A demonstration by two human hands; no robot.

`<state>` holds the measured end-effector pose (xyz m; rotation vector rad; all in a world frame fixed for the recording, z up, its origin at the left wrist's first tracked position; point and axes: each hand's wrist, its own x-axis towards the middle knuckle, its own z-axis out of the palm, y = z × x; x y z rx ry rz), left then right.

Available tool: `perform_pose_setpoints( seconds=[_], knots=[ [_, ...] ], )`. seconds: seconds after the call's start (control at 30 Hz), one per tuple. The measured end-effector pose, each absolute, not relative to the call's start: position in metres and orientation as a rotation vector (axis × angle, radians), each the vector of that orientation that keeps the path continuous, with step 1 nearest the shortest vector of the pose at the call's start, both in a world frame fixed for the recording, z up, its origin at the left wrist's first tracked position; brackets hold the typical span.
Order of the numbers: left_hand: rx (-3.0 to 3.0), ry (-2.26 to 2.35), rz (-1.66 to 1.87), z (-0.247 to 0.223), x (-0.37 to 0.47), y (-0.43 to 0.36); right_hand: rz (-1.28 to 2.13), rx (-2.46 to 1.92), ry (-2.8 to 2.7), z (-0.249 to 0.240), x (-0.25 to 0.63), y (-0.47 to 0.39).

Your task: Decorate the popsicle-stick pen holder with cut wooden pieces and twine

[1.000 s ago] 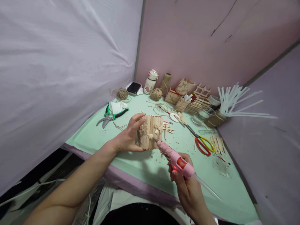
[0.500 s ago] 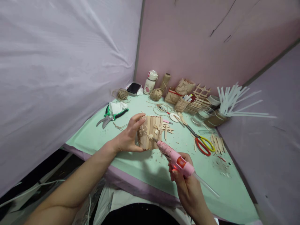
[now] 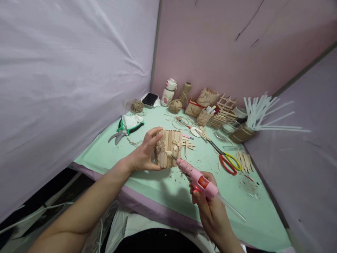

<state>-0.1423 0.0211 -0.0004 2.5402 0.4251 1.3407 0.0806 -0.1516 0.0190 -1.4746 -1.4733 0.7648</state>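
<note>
My left hand (image 3: pixel 149 149) grips the left side of a box made of wooden craft sticks (image 3: pixel 168 140), thumb below and fingers at the top. Small wooden petal shapes (image 3: pixel 177 143) sit on the box's front in flower forms, with a pale piece (image 3: pixel 169 153) low in the middle. In my right hand (image 3: pixel 207 203) is a pink hot glue gun (image 3: pixel 193 174), its red light glowing and a clear glue stick (image 3: pixel 233 209) jutting from its rear. The gun's nozzle points at the pale piece, at or very close to it; I cannot tell whether they touch.
Green-handled pruning shears (image 3: pixel 123 131) lie at left. Scissors with red and yellow handles (image 3: pixel 228 161) lie at right, near cut sticks (image 3: pixel 244 161). Along the back stand a bottle (image 3: pixel 168 93), a twine ball (image 3: pixel 175 106), stick-built holders (image 3: pixel 204 116) and a jar of glue sticks (image 3: pixel 243 133).
Almost nothing differs. Both hands, the box and the glue gun hold nearly the same positions, with the nozzle still at the pale piece.
</note>
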Motion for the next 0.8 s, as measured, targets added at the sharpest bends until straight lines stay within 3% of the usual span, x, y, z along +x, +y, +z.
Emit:
perform_pose_setpoints(
  seconds=[0.47, 0.8],
  knots=[
    [2.615, 0.441, 1.391, 0.002, -0.141, 0.021, 0.706, -1.561, -1.548, 0.023, 0.083, -0.152],
    [2.595, 0.536, 1.418, 0.001, -0.142, 0.02, 0.023, -1.666, -1.702, 0.028, 0.12, -0.169]
  ],
)
